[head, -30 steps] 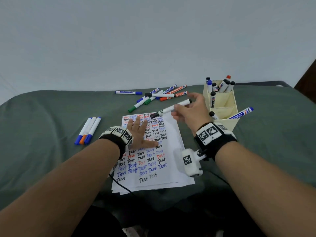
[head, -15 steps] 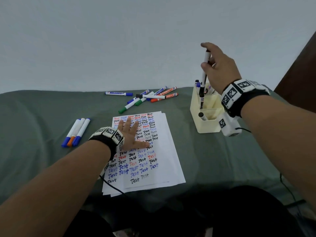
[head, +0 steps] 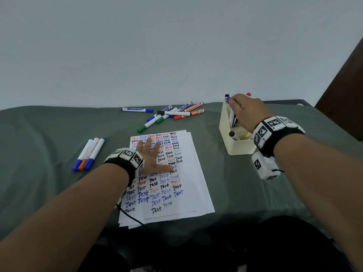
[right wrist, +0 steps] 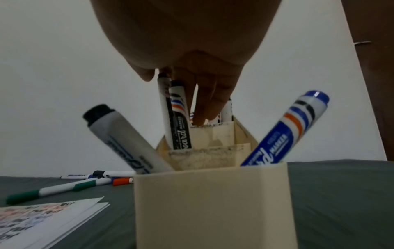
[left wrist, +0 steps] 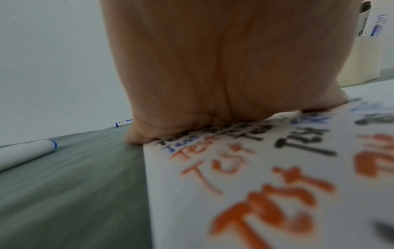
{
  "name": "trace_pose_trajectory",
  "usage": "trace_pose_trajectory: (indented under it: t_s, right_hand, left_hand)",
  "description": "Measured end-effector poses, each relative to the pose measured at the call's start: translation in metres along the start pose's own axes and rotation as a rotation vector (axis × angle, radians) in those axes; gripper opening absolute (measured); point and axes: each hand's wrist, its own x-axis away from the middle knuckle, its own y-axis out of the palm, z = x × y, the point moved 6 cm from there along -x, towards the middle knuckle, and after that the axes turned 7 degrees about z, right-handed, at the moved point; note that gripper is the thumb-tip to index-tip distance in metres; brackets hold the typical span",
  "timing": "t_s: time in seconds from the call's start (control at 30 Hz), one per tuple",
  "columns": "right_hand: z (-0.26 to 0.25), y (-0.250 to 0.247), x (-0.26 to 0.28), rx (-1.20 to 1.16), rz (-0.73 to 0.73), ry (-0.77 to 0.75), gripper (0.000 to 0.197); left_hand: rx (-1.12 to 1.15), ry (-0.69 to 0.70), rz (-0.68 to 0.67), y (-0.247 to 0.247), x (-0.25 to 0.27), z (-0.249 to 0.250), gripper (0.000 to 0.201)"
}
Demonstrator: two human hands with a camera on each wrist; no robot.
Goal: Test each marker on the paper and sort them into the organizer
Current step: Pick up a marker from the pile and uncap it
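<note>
My right hand (head: 243,110) hovers over the cream organizer (head: 235,148) at the right. Its thumb and fingers pinch the top of a slim black marker (right wrist: 163,107) that stands upright in a middle compartment, next to a black-labelled marker (right wrist: 180,126). In the front compartment lean a black-capped marker (right wrist: 123,139) and a blue marker (right wrist: 287,131). My left hand (head: 151,156) lies flat, fingers spread, on the stack of paper (head: 186,183) covered in the word "Test" in black, blue and orange-red.
Several loose markers (head: 176,113) lie in a pile beyond the paper, green, blue, orange and black among them. Three more markers (head: 89,154) lie side by side at the left. A grey-green cloth (head: 49,134) covers the table; a pale wall stands behind.
My right hand carried the black marker from above the paper up over the organizer, then lowered it into a compartment. The left hand stayed flat on the paper.
</note>
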Motion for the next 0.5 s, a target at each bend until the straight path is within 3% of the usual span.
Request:
trace_pose_trajectory:
  t_s: [0.17, 0.3, 0.4, 0.5]
  right_hand:
    - [-0.019, -0.013, -0.002, 0.173, 0.071, -0.006, 0.037]
    - [-0.054, -0.016, -0.012, 0.16, 0.106, -0.086, 0.037]
    - [-0.087, 0.003, -0.011, 0.074, 0.009, -0.178, 0.04]
    - [-0.115, 0.041, 0.0, 0.081, -0.213, -0.243, 0.048]
  left_hand:
    - [0.005, -0.008, 0.012, 0.001, 0.0, 0.0, 0.121]
    - [0.014, -0.005, 0.008, 0.002, -0.001, 0.0, 0.123]
    - [0.016, -0.003, 0.002, 0.002, -0.003, -0.001, 0.126]
    - [0.018, -0.005, -0.009, 0.002, -0.004, -0.002, 0.127]
